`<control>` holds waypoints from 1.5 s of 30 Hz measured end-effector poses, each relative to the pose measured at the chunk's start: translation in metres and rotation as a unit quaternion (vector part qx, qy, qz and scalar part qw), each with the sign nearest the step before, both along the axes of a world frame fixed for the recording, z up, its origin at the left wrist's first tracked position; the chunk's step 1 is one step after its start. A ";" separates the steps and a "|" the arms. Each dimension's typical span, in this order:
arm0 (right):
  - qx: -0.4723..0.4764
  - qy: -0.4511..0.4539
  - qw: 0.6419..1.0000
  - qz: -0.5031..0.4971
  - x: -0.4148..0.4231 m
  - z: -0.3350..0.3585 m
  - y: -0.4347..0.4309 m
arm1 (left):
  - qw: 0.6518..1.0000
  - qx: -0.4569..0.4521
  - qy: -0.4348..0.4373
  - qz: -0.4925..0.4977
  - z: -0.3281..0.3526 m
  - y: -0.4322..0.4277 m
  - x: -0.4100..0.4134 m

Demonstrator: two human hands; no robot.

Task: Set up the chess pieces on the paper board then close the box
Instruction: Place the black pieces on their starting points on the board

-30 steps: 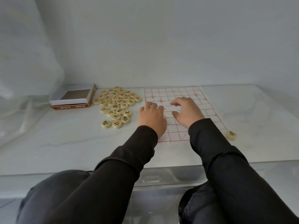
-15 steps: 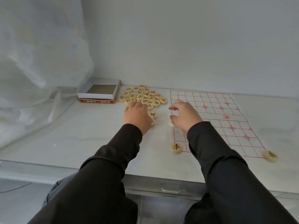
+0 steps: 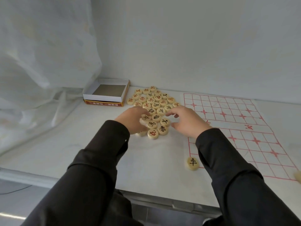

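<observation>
Right hand (image 3: 187, 123) fingers (image 3: 171, 113) spread; left hand (image 3: 130, 119) fingers (image 3: 143, 122) blurred, unclear, at piece pile (image 3: 156, 101); box (image 3: 104, 97) behind

The open white cardboard box (image 3: 102, 97) is sitting at the back left of the pale stone tabletop (image 3: 97, 144), the cluster of round wooden chess pieces (image 3: 156, 101) lying just right of it. The red-gridded paper board (image 3: 236, 128) is lying further right, a lone round wooden piece (image 3: 192, 163) sitting at its near left corner.
</observation>
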State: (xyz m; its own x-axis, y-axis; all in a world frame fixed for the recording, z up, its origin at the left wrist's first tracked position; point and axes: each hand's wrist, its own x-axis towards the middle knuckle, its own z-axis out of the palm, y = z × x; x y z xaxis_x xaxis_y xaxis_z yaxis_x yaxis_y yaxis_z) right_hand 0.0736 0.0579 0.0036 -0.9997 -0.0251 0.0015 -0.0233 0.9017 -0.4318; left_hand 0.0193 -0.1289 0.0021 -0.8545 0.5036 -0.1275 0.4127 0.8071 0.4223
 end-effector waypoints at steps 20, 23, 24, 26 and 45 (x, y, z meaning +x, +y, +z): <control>0.004 -0.018 0.999 0.039 0.011 -0.013 -0.006 | 0.996 -0.069 -0.045 -0.026 -0.007 0.005 0.008; 0.004 -0.009 1.000 0.017 0.017 -0.006 0.000 | 0.997 -0.055 -0.041 -0.027 -0.005 0.007 0.011; 0.009 -0.010 1.000 0.010 0.018 -0.005 0.002 | 0.998 -0.049 -0.042 -0.029 -0.005 0.007 0.011; 0.022 -0.018 1.000 0.007 0.020 -0.005 0.004 | 0.997 -0.035 -0.056 -0.035 -0.004 0.007 0.011; 0.068 -0.038 0.997 0.011 0.017 -0.015 -0.006 | 0.998 0.019 -0.046 0.050 -0.012 0.001 0.002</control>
State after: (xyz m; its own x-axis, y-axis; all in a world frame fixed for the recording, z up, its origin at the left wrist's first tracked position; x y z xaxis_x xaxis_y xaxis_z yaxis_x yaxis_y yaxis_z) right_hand 0.0906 0.0519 -0.0113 -0.9960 -0.0423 -0.0787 -0.0163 0.9519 -0.3061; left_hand 0.0217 -0.1274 -0.0101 -0.8866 0.4220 -0.1892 0.2889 0.8249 0.4859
